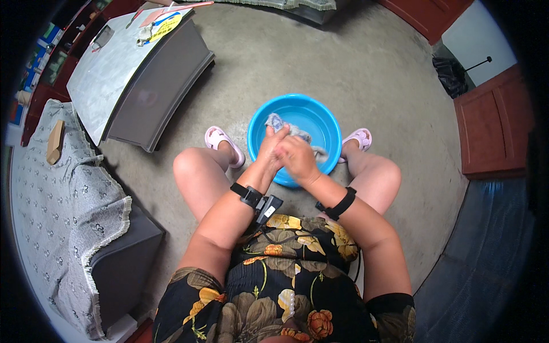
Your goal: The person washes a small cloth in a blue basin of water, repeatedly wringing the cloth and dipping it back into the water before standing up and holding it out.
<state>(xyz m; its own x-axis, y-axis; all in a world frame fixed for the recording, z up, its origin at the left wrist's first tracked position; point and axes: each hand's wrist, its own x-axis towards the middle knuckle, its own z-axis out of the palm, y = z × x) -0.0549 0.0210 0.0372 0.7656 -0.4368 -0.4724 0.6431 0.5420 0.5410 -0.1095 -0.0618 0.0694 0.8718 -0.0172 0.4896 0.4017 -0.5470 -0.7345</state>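
A round blue plastic basin (296,97) with water in it stands on the floor between the person's feet. Above its near left part, my left hand (270,145) grips a grey cloth (275,121) with a blue-purple pattern, whose end sticks up past the fingers. Pressed against the left hand, my right hand (301,157) is curled and slightly blurred. More of the grey cloth shows behind and to the right of its knuckles, over the basin. Where the hands meet, the fabric is hidden. Each wrist wears a black strap; the left one carries a small device.
A table with a pale top (124,55) stands at the upper left, bearing a yellow and blue hand fan (167,26). Nearer left, a grey patterned cover (64,206) drapes over furniture. Pink slippers (225,145) flank the basin. A reddish-brown wooden door (491,124) is at right.
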